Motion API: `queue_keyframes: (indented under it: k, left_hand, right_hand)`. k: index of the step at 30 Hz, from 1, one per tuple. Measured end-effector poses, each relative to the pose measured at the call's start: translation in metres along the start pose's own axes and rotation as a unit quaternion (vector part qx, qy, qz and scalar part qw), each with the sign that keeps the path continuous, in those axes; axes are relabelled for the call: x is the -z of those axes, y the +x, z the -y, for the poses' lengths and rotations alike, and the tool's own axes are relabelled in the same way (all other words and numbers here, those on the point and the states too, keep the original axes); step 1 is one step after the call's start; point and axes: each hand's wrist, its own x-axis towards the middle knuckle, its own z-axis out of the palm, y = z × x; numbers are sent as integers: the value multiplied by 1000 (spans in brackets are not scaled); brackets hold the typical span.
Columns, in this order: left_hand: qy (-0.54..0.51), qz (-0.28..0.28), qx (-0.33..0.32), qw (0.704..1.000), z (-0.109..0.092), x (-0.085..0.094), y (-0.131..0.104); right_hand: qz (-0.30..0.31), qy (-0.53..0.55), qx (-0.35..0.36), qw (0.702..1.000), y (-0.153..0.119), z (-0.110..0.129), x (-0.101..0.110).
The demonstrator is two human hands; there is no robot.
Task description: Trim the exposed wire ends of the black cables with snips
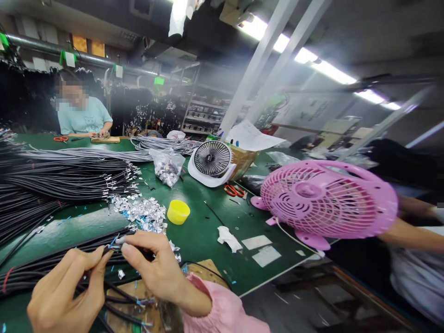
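"Head view, near left of the green worktop (197, 238): what do the hands have?"

"Left hand (69, 286) and right hand (154, 261) meet fingertip to fingertip, thumbs and forefingers pinched on exposed cable wires (113, 241), blue among them, just above a near bundle of black cables (38, 267). Fingers hide where the wires join their jacket."

"How far along does the work look?"

"Partway, in our judgement. Crumpled foil scraps (145, 212) lie heaped just beyond the hands, and over the wooden board (132, 287) at the near edge a few cable ends (144, 303) show loose colored wires, apparently finished or close to it."

"And what is left?"

"Plenty, it appears. Farther left, a large stack of black cables (55, 180) points silvery tips toward the heap, likely foil yet to come off. How many ends in the near bundle are bared cannot be told."

"Who else is pictured?"

"A co-worker (83, 118) in light blue sits at the far left; a pink fan (312, 199) stands at right."
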Motion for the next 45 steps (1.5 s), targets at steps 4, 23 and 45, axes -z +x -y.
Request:
queue_keyframes:
  k: [4,23,45]
  left_hand:
    - [11,-7,14,1000,1,0,-1]
    - [-183,240,200,932,23,5,27]
    - [-158,184,85,966,14,5,30]
  right_hand:
    - [-8,-23,13,1000,-4,-7,1]
    - [-20,-46,-45,998,-2,-4,4]
    - [18,4,65,998,-5,-16,4]
